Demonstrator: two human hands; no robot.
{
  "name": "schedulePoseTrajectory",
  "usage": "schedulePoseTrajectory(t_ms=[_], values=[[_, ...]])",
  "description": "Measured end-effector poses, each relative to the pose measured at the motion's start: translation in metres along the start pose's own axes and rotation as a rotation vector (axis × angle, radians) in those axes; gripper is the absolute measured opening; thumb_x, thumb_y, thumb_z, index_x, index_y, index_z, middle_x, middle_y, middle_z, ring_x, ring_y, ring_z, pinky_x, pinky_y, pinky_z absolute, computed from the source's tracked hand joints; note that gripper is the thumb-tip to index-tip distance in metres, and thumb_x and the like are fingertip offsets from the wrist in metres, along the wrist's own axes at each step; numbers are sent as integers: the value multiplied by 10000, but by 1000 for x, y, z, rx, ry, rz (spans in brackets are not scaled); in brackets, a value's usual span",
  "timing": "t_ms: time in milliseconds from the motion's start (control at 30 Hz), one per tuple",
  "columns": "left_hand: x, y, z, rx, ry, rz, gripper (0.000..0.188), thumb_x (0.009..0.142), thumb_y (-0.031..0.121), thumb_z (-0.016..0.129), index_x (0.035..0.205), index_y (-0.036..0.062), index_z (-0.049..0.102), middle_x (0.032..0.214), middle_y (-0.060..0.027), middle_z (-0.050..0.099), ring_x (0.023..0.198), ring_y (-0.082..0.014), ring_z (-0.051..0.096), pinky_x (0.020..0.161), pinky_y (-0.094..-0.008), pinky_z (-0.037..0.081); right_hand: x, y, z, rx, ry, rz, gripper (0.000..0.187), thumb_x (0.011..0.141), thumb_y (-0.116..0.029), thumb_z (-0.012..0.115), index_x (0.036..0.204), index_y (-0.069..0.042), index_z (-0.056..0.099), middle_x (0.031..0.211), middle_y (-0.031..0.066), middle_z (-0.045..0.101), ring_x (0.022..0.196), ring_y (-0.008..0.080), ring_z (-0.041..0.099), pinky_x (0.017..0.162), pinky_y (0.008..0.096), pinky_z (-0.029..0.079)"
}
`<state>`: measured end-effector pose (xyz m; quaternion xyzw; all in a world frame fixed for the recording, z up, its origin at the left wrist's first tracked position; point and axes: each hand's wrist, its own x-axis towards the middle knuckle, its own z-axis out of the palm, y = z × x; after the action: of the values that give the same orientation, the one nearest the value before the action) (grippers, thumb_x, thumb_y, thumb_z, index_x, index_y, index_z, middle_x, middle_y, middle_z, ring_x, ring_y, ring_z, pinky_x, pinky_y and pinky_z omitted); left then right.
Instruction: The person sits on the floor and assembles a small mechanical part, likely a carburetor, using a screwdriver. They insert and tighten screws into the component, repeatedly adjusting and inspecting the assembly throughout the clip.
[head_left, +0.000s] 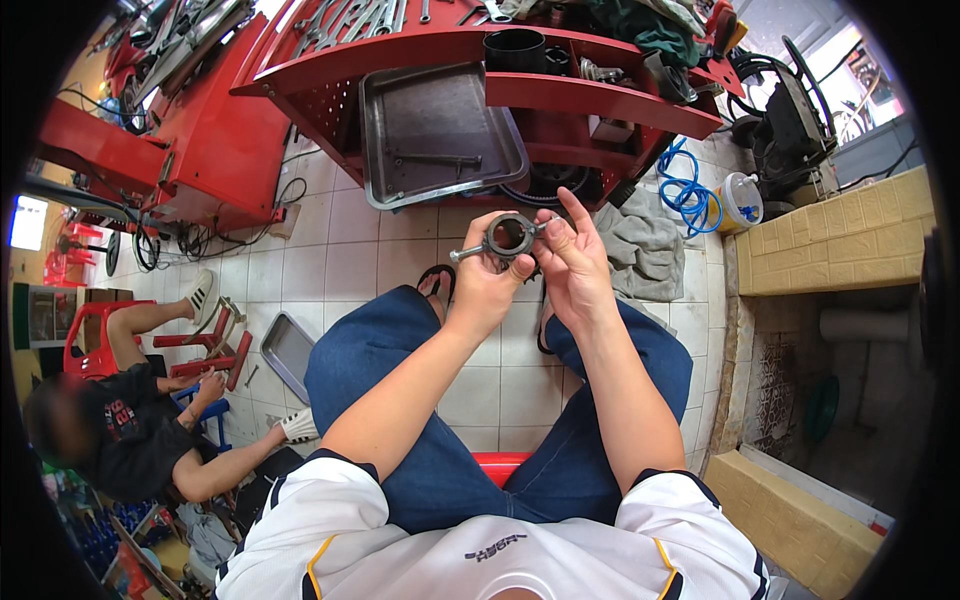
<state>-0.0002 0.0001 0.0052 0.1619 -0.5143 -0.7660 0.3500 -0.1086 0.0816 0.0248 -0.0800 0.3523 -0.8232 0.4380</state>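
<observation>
Between my hands, above my knees, is a dark metal ring clamp [511, 236] with a round opening and a bolt [466, 254] sticking out to its left. My left hand [484, 285] is closed round the ring's left and lower side, with the thumb along its lower edge. At the ring's right side my right hand [571, 252] pinches a small metal piece, perhaps a bolt end or nut, between thumb and finger; the index finger points up. Its exact shape is too small to tell.
Ahead stands a red tool cart [420, 45] with wrenches on top and a metal tray [445, 130] leaning out. A grey cloth [640, 255] and coiled blue hose [688, 195] lie right. Another person [130, 420] sits left near a small tray [289, 355]. Tiled ledge [835, 235] at right.
</observation>
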Motion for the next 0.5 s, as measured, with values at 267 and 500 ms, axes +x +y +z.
schedulePoseTrajectory(t_ms=[267,500], values=[[-2,1,2,-15,-28,-15,748,795,409,843,1335,65,458,1186,-32,588,1112,-131,588,955,-287,494,-6,-14,17,257,-29,40,605,938,-63,685,1465,-79,387,1305,134,613,1015,160,624,908,304,515],[2,1,0,10,3,7,759,790,424,843,1334,61,458,1198,-33,579,1121,-128,570,949,-284,490,-2,-15,12,-77,11,0,576,942,-50,649,1461,-52,397,1303,145,615,1050,172,614,928,323,512]])
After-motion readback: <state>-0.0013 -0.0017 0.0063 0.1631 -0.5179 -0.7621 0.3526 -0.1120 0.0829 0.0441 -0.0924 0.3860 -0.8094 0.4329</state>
